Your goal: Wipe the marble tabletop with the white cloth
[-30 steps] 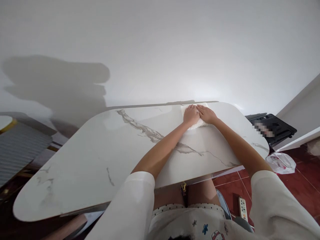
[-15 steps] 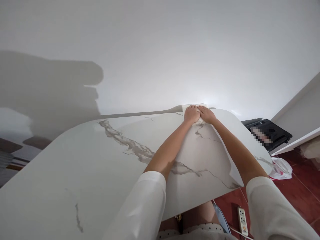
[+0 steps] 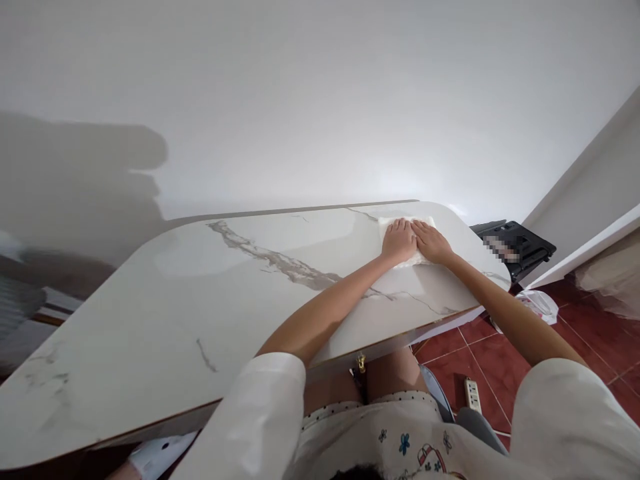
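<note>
A white cloth (image 3: 423, 259) lies flat on the white marble-patterned tabletop (image 3: 165, 313), toward its right end. My left hand (image 3: 400, 241) rests palm down on the cloth, its fingers stretched forward. Beside it, touching near the fingertips, my right hand (image 3: 431, 243) also presses flat on the cloth. The two hands cover the middle of the cloth; its edges show around them. Grey-brown veins run across the tabletop to the left of my hands.
A white wall (image 3: 300, 107) rises behind the table's far edge. Off the right end is a black case-like object (image 3: 530, 250), with a plastic bag (image 3: 543, 303) on the red tiled floor (image 3: 505, 353). A power strip (image 3: 472, 395) lies near my legs.
Both hands and the cloth have moved back from the table's far edge toward me and slightly right. The view has shifted, showing more of the table's front edge.
</note>
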Available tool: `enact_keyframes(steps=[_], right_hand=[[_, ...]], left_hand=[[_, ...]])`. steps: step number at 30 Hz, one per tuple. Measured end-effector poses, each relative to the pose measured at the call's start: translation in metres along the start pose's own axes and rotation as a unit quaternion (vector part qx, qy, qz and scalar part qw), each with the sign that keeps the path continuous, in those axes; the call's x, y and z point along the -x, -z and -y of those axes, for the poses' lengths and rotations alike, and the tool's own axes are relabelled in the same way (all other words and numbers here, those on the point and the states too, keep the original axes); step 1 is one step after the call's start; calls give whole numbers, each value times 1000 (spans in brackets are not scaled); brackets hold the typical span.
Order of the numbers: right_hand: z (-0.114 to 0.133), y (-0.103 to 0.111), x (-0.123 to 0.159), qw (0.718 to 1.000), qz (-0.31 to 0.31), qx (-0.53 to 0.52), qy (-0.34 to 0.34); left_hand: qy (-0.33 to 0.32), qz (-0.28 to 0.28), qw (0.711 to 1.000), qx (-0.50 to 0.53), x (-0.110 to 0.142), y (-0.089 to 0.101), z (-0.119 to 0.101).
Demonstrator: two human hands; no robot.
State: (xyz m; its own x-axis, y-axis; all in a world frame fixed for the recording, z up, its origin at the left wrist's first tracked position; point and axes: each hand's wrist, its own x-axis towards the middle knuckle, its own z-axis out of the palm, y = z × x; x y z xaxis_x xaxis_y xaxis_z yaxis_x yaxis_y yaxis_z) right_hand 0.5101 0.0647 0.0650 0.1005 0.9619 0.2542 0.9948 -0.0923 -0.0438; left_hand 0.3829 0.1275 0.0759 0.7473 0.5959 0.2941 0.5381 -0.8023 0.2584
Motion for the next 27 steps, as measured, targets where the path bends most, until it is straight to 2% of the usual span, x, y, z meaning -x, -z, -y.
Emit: enact_keyframes(steps=[5,8,11,14,17,21,24,27], right_hand=[[29,13,57,1000,-6,12,15],[35,20,87,999,-12,-2,48],[28,27,111,995,-14,-33,88],[9,34,126,991,-11,-69,117],[-18,39,133,989,-6,-86,119],[-51,40,121,992,-1,-87,89],[-69,37,97,994,-1,-84,66],[-77,30,63,996,3,-79,46]], left_hand=[[5,13,1000,13,56,15,-21],[23,25,999,27,84,21,-38],[37,38,998,44,103,25,-59],[55,47,995,65,108,24,-83],[62,48,993,90,99,17,-104],[61,37,991,111,66,2,-118],[58,15,993,106,33,-10,-113],[53,-4,995,85,0,-19,-97]])
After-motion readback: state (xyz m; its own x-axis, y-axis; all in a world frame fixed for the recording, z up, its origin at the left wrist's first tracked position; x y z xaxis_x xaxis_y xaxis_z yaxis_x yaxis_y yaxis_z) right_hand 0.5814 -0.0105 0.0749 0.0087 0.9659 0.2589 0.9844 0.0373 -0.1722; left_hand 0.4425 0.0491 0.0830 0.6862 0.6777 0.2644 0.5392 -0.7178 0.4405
